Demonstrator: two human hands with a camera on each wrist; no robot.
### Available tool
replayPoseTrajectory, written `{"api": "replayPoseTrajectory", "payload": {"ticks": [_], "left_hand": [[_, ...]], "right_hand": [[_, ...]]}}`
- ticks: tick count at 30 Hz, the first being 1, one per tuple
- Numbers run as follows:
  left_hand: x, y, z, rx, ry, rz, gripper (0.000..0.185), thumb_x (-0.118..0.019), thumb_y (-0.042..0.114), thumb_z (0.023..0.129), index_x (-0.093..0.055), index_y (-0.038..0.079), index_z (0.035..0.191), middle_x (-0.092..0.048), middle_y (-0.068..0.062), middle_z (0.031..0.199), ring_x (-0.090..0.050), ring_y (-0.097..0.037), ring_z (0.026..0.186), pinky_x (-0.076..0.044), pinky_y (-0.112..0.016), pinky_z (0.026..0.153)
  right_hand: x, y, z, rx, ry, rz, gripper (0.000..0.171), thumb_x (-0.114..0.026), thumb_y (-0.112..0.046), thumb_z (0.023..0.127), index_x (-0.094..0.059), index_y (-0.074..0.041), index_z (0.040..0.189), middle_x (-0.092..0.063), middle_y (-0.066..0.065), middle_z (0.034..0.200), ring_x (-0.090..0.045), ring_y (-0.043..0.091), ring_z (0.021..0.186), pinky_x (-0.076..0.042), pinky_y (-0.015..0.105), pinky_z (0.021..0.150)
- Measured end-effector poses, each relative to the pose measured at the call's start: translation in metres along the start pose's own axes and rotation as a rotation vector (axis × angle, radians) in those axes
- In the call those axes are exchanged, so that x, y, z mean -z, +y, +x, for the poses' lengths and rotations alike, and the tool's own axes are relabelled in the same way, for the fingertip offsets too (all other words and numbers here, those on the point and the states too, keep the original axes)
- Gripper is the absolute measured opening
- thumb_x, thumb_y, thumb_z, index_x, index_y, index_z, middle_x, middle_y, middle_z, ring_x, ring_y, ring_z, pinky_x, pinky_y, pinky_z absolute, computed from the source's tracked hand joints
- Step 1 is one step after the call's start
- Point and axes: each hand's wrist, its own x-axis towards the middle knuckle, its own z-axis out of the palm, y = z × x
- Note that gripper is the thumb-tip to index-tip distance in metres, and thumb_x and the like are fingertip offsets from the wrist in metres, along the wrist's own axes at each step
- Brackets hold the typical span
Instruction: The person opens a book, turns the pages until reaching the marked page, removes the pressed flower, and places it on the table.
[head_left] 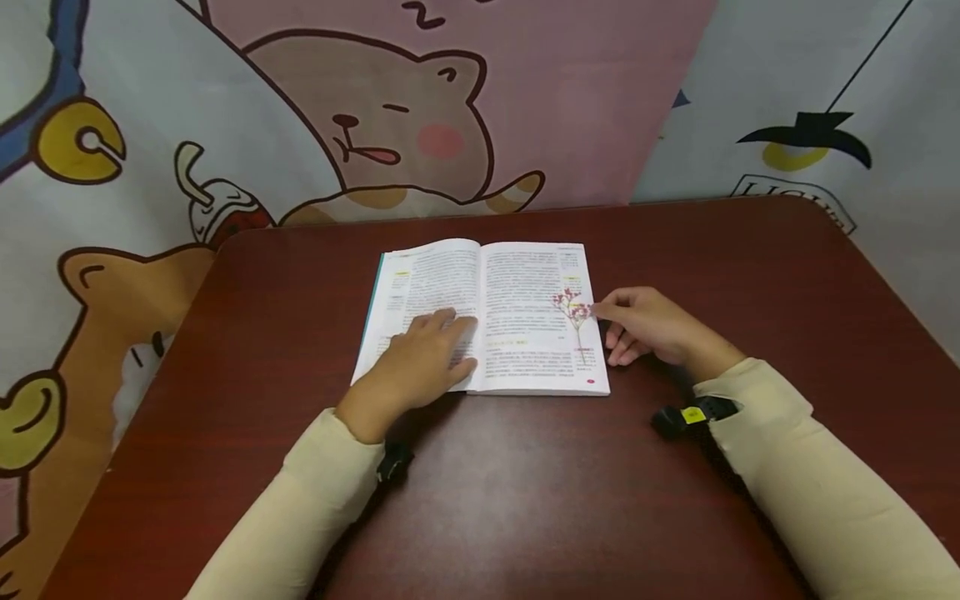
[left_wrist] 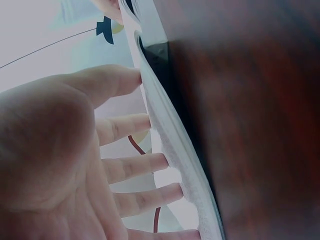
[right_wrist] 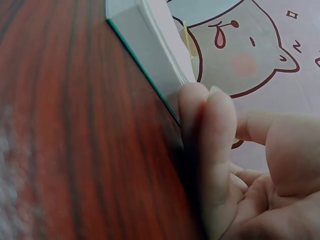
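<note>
Right now we see a small sprig of dried pink flowers [head_left: 573, 321] lying on the right-hand page of an open book [head_left: 517, 283], near that page's outer edge. Our right hand [head_left: 648, 327] rests just beside the sprig, its fingers loosely bent, fingertips at the page edge, gripping nothing. Our left hand [head_left: 423, 354] presses flat on the left page, fingers straight. The book lies toward the far edge of the dark red table [head_left: 525, 500].

The book's [head_left: 480, 312] print is too small to read, and the left hand [head_left: 423, 360] hides part of its left page.
</note>
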Motion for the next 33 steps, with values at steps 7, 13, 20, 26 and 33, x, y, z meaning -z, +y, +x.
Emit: {"api": "replayPoseTrajectory", "payload": {"ticks": [7,13,20,26,33], "left_hand": [[-0.0012,0.0002,0.0033,-0.019,-0.005,0.009,0.060,-0.056,0.043,0.100,-0.039,0.022,0.153,-0.037,-0.015,0.158,-0.037,-0.041,0.143,-0.041,-0.066,0.103],[-0.0026,-0.0006,0.0024,-0.007,-0.006,0.014,0.060,-0.057,0.043,0.100,-0.039,0.021,0.153,-0.037,-0.015,0.158,-0.037,-0.041,0.144,-0.040,-0.066,0.103],[-0.0027,-0.0019,0.0030,-0.005,-0.002,0.010,0.060,-0.056,0.042,0.100,-0.038,0.021,0.153,-0.037,-0.015,0.158,-0.037,-0.041,0.144,-0.040,-0.066,0.104],[-0.0017,-0.0020,0.0035,-0.004,-0.009,0.016,0.061,-0.055,0.043,0.101,-0.037,0.021,0.154,-0.035,-0.015,0.159,-0.035,-0.041,0.144,-0.040,-0.067,0.104],[-0.0008,-0.0012,0.0019,-0.004,-0.008,0.009,0.060,-0.055,0.042,0.101,-0.037,0.021,0.154,-0.035,-0.016,0.159,-0.035,-0.041,0.145,-0.040,-0.067,0.104]], "right_hand": [[0.0013,0.0018,-0.0027,0.000,0.023,-0.030,0.042,-0.056,-0.032,0.103,-0.049,0.004,0.124,-0.057,0.004,0.065,-0.066,0.016,0.050,-0.057,0.032,0.052],[0.0006,0.0028,0.0002,0.007,0.003,-0.046,0.039,-0.056,-0.030,0.103,-0.049,0.003,0.122,-0.058,0.004,0.064,-0.067,0.016,0.050,-0.058,0.033,0.052],[-0.0004,-0.0010,0.0009,0.016,-0.004,-0.082,0.038,-0.055,-0.030,0.103,-0.049,0.004,0.121,-0.058,0.004,0.063,-0.066,0.016,0.049,-0.058,0.034,0.052],[0.0000,-0.0018,-0.0008,0.016,-0.005,-0.090,0.038,-0.055,-0.028,0.103,-0.049,0.004,0.122,-0.059,0.004,0.063,-0.066,0.017,0.050,-0.058,0.034,0.052],[0.0009,-0.0012,0.0002,0.016,-0.001,-0.087,0.038,-0.053,-0.026,0.104,-0.049,0.005,0.124,-0.059,0.004,0.064,-0.067,0.017,0.051,-0.058,0.033,0.052]]}}
